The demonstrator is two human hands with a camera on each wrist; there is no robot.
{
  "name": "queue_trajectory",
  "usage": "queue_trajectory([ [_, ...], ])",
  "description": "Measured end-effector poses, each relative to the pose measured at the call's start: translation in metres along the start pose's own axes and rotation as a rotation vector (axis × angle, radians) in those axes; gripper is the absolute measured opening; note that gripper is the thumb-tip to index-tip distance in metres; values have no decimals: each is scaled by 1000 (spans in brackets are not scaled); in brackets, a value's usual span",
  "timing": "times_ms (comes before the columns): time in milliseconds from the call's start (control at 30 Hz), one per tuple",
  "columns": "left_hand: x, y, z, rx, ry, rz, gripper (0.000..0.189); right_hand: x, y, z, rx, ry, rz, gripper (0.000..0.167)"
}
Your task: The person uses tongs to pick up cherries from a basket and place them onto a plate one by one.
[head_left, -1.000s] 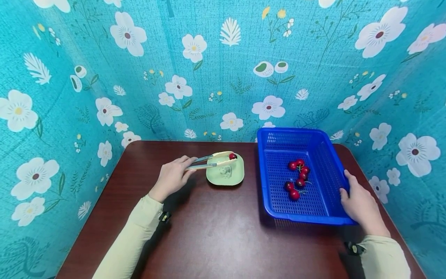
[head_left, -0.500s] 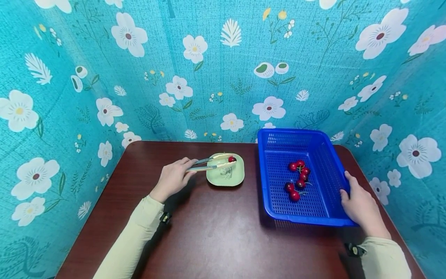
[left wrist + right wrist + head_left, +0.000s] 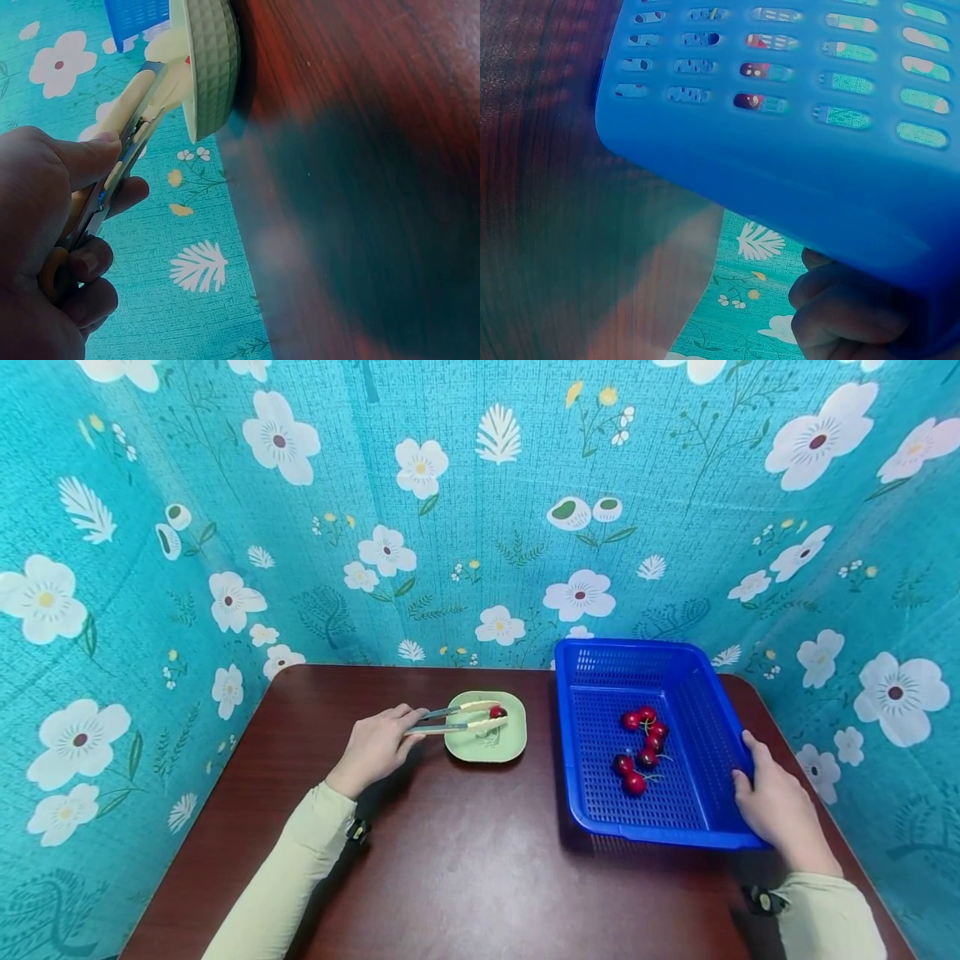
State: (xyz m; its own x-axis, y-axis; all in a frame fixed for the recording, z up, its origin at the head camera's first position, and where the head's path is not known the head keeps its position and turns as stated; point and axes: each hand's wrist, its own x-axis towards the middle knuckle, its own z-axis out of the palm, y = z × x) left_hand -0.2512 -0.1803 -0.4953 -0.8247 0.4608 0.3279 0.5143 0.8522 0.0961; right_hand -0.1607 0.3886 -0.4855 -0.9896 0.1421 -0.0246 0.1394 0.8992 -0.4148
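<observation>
My left hand (image 3: 375,750) holds a pair of tongs (image 3: 442,728) with grey-blue arms and cream tips. Between the tips is a red cherry (image 3: 497,713), low over the small square pale-green dish (image 3: 468,750). In the left wrist view the thumb lies along one arm of the tongs (image 3: 127,139), and the textured side of the dish (image 3: 214,82) hides most of the cherry. My right hand (image 3: 776,797) grips the right rim of a blue perforated basket (image 3: 716,727), where several cherries (image 3: 649,743) lie. Its fingers (image 3: 847,315) show under the basket's rim in the right wrist view.
The dark brown wooden table (image 3: 465,860) has rounded back corners. A turquoise flowered cloth (image 3: 465,527) hangs behind it and along both sides. The basket stands to the right of the dish, its back edge close to the cloth.
The tongs and the cherry have come down and slightly nearer to me, from the dish's far edge further in over it. My right hand and the basket have stayed put.
</observation>
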Motion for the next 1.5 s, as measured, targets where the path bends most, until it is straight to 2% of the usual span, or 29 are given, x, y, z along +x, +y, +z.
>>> queue_trajectory([
  [400, -2, 0, 5, 13, 7, 15, 39, -1, 1, 1, -7, 6, -6, 73],
  [967, -4, 4, 7, 22, -1, 5, 40, -3, -3, -1, -3, -7, 12, 74],
  [1500, 1, 4, -8, -4, 36, 14, 44, 0, 0, 1, -3, 4, 3, 74],
])
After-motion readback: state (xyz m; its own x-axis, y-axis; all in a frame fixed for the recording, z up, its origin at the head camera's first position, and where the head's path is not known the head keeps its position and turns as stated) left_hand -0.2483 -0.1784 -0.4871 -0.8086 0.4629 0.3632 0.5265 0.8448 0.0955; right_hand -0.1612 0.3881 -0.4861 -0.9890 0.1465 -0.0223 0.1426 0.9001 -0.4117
